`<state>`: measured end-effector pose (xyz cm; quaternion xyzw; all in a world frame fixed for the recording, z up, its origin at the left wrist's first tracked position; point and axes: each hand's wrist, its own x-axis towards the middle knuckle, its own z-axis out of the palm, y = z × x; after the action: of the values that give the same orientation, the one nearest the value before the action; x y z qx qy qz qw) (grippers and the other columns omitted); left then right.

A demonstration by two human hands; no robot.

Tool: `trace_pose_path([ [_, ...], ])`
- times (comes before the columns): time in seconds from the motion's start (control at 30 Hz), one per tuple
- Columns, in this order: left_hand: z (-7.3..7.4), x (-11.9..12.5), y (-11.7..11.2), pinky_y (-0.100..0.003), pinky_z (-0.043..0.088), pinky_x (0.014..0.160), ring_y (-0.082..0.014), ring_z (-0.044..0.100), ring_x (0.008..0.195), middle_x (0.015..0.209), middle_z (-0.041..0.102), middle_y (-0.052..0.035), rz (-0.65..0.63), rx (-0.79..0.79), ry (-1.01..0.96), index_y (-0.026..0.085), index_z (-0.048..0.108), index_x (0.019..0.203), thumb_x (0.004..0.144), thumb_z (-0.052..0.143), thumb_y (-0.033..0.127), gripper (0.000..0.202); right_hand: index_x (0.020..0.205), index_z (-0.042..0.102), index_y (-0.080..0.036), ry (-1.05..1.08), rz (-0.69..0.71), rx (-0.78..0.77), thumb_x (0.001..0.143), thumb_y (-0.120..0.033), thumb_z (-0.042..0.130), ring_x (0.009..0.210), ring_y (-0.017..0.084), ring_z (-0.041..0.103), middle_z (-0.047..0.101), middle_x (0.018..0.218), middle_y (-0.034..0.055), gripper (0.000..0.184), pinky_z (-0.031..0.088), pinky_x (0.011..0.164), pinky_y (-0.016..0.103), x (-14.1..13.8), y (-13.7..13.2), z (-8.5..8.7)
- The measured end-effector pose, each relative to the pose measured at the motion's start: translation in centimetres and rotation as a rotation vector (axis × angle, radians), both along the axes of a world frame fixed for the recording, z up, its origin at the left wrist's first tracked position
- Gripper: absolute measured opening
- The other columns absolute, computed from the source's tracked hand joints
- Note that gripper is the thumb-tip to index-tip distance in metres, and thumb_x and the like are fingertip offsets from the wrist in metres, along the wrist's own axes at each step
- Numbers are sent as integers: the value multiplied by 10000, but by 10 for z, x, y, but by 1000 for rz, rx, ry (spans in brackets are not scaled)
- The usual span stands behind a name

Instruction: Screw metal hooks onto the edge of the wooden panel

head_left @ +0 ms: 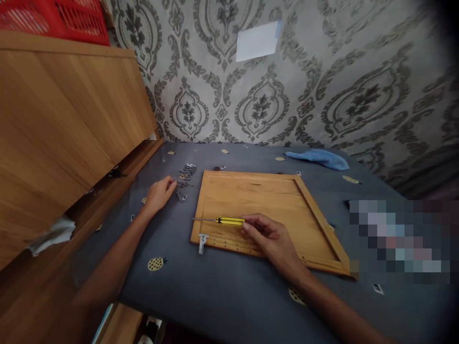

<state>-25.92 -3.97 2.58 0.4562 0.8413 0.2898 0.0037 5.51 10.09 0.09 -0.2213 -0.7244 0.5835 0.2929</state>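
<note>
My right hand (270,236) pinches the end of the yellow handle of a screwdriver (229,221), held level over the wooden panel with its shaft pointing left. The framed wooden panel (247,198) lies flat on the dark grey patterned sheet. A metal hinge (202,242) sits at the panel's near left corner and sticks out past its edge. Left of the panel, my left hand (160,193) is closed, its fingertips at a cluster of small metal pieces (182,184). What those fingers hold, if anything, is hidden.
A wooden cabinet (71,105) borders the left side, with a red basket (57,21) on top. Toward the back right lies a blue cloth (319,157). A blurred-out item (398,241) is at the right. The patterned wall (222,95) stands behind.
</note>
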Motion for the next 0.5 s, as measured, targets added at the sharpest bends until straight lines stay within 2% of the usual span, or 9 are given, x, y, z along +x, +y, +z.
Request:
trace_pose_path([
  [0.1, -7, -10, -1, -420, 557, 885, -213, 622, 1035, 1185, 606, -97, 12, -68, -61, 140, 570, 1197, 932, 578, 376, 355, 899, 710, -199, 1, -3, -37, 751, -594, 714, 681, 193, 673, 713, 741, 43, 422, 570, 646, 327, 0, 1, -2],
  [0.23, -15, -9, 2, -418, 558, 880, -212, 624, 1029, 1178, 608, -96, -40, -117, -151, 138, 570, 1195, 931, 579, 381, 359, 894, 717, -204, -2, -8, -63, 731, -607, 732, 691, 206, 687, 719, 740, 45, 435, 579, 646, 342, 0, 0, -3],
  [0.5, -20, -19, 0, -421, 558, 884, -212, 621, 1038, 1192, 602, -100, -125, -110, -363, 142, 564, 1206, 930, 582, 368, 357, 893, 700, -202, 28, -104, -94, 760, -571, 733, 730, 210, 704, 733, 799, 59, 393, 582, 709, 344, 1, 3, -1],
])
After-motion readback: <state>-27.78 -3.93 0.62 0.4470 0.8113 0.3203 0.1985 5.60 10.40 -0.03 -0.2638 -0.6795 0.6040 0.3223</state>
